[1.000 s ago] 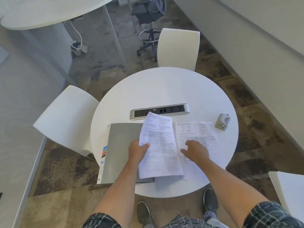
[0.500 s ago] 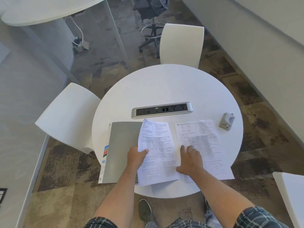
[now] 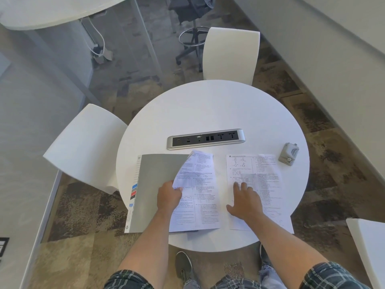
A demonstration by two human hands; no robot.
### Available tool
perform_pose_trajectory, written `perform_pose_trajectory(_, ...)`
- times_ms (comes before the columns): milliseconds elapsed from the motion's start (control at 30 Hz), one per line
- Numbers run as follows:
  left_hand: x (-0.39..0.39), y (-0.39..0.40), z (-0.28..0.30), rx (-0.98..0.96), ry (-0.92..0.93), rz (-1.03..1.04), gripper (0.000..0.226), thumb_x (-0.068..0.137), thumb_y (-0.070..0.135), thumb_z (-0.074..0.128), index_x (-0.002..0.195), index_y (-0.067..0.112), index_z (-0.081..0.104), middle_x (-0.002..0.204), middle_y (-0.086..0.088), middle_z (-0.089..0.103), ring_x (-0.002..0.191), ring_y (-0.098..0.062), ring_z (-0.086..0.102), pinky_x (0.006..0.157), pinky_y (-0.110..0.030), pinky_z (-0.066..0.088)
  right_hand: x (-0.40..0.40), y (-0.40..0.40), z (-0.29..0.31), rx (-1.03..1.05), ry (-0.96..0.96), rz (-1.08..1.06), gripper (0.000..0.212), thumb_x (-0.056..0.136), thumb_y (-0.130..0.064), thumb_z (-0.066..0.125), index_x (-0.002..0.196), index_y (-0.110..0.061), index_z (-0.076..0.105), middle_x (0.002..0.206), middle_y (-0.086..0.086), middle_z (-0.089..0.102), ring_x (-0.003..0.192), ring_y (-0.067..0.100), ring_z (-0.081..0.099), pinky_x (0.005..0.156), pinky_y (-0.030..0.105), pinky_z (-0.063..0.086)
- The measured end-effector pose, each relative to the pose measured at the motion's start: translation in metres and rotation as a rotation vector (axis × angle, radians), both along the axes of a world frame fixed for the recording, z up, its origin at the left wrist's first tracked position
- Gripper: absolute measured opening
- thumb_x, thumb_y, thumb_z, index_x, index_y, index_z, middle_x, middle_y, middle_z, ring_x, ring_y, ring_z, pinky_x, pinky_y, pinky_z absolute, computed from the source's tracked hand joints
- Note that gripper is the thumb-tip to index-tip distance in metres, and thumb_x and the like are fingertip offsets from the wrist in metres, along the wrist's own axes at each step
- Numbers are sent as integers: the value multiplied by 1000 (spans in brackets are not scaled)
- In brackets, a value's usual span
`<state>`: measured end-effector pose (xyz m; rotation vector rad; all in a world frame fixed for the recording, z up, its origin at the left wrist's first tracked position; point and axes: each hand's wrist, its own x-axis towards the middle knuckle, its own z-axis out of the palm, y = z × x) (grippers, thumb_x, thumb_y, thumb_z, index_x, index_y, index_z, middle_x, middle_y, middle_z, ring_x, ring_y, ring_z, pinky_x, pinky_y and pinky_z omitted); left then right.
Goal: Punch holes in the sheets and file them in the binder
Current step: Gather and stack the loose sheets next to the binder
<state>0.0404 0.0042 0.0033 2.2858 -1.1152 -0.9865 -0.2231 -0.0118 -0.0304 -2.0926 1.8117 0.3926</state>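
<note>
A closed grey binder (image 3: 154,184) lies at the near left of the round white table (image 3: 208,109). My left hand (image 3: 169,196) pinches the left edge of a printed sheet (image 3: 200,197) that partly overlaps the binder, its top left corner curled up. To the right, a second printed sheet (image 3: 264,174) lies flat on the table. My right hand (image 3: 245,202) presses on it with spread, straight fingers. A small grey hole punch (image 3: 289,153) sits at the table's right edge, apart from both hands.
A silver power and socket strip (image 3: 205,139) is set into the table's middle. White chairs stand at the far side (image 3: 230,55) and the left (image 3: 83,147). Another white surface (image 3: 368,247) shows at the near right. My shoes are under the near edge.
My right hand has slid forward onto the right sheet and flattened it. The left sheet has come down lower over the binder, still held by my left hand.
</note>
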Motion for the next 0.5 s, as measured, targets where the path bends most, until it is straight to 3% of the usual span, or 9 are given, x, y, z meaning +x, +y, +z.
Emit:
perform_pose_trajectory(133,2,0,0,-12,4,14,21,93,20,64,111,20,75,97,1,75,83,-19,69,69,-29,56,5,-3,2,1,31,18,87,86,-44,64,157,-9,27,139,14,50,110,27,59,76,28,43)
perform_pose_trajectory(300,-7,3,2,-101,52,52,26,94,16,66,120,21,66,111,2,73,89,-13,66,62,-20,46,4,-9,5,4,65,48,74,88,-17,65,153,-5,31,135,14,51,107,24,61,73,26,45)
perform_pose_trajectory(400,-14,2,3,-138,81,36,49,93,9,65,137,27,52,117,4,69,96,-16,64,68,-24,48,6,-16,10,17,50,-2,51,88,-12,61,137,-7,45,125,10,58,89,24,62,65,28,43)
perform_pose_trajectory(500,-20,2,4,-140,76,-37,84,94,4,62,156,42,21,119,13,61,102,-16,61,82,-30,50,10,-24,18,3,-40,-107,30,87,-3,53,116,-8,51,106,7,66,72,27,53,59,30,40)
